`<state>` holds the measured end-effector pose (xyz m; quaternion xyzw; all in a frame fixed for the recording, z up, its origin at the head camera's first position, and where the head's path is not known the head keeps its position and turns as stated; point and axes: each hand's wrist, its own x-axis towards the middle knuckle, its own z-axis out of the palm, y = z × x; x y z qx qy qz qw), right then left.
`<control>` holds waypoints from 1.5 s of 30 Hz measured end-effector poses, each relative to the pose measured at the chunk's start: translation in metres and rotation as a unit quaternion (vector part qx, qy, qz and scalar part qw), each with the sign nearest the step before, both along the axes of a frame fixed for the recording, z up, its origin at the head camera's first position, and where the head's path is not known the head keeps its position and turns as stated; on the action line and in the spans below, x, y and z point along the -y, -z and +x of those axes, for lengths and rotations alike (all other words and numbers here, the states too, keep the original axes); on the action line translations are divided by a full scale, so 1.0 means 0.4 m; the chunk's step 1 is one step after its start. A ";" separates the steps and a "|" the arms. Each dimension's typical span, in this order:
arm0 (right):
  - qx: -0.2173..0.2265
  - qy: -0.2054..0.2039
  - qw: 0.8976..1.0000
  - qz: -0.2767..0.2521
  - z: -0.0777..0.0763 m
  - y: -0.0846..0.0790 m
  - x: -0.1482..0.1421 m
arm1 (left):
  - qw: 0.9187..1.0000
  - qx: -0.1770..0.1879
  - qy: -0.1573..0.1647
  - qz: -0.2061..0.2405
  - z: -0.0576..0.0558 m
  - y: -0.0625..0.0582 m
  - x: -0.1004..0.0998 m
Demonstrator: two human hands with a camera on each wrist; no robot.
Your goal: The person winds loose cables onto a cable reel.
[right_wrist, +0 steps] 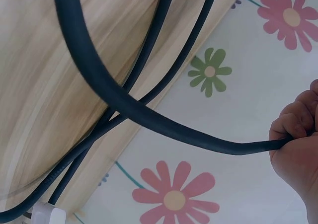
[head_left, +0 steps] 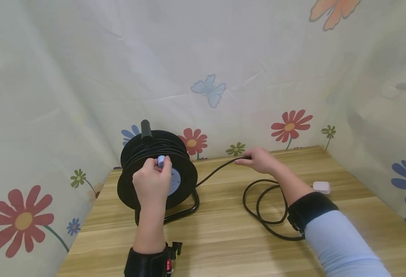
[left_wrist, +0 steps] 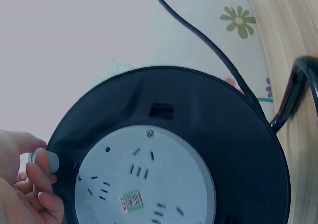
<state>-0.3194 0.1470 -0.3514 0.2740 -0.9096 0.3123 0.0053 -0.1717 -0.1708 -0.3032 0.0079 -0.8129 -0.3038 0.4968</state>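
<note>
A black cable reel point(head_left: 127, 190) stands on its tubular frame, dark cable wound round its drum. My left hand point(head_left: 151, 182) is at the front disc and pinches a small light-blue crank knob point(head_left: 160, 161) between thumb and fingers. That knob point(left_wrist: 51, 161) sits near the disc's rim in the left wrist view, beside a round pale socket panel point(left_wrist: 144, 179). To the right, above the table, my right hand point(head_left: 261, 161) grips the black cable point(head_left: 220, 168). From its fingers the cable runs down to the reel on one side. On the other it hangs in a curve point(right_wrist: 189, 137).
Loose loops of cable point(head_left: 258, 207) lie on the wooden table point(head_left: 217, 231) below the right forearm. A white plug point(head_left: 321, 187) rests near the right side. Behind the reel hangs a flowered cloth point(head_left: 154, 77). The reel's black handle point(head_left: 146, 131) sticks up.
</note>
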 end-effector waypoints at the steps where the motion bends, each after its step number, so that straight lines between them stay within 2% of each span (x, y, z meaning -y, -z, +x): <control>1: -0.001 -0.002 1.000 0.000 0.001 0.000 0.005 | 1.000 0.005 0.002 0.003 -0.002 0.001 -0.005; 5: -0.006 -0.014 1.000 -0.007 0.003 0.003 0.024 | 0.999 0.031 0.018 0.018 -0.010 0.006 -0.022; 7: -0.010 -0.024 1.000 -0.012 0.005 0.004 0.034 | 0.997 0.053 0.038 0.035 -0.014 0.011 -0.030; 13: 0.003 -0.056 0.998 -0.039 0.015 0.002 0.061 | 0.985 0.117 0.093 0.085 -0.021 0.027 -0.052; 22: 0.000 -0.105 0.993 -0.053 0.029 0.001 0.076 | 0.969 0.172 0.129 0.118 -0.014 0.039 -0.084; 27: 0.017 -0.125 0.991 -0.037 0.044 -0.005 0.096 | 0.968 0.187 0.128 0.105 -0.014 0.058 -0.105; 31: 0.024 -0.156 0.987 -0.033 0.057 -0.006 0.123 | 0.967 0.210 0.118 0.083 -0.016 0.084 -0.119; 34: 0.023 -0.186 0.982 -0.034 0.065 0.003 0.138 | 0.960 0.243 0.119 0.072 -0.008 0.105 -0.131; 38: 0.023 -0.203 0.979 -0.030 0.074 0.020 0.148 | 0.949 0.282 0.127 0.057 0.009 0.128 -0.144; 45: 0.029 -0.219 0.975 -0.019 0.100 0.041 0.156 | 0.941 0.319 0.116 0.015 0.040 0.166 -0.164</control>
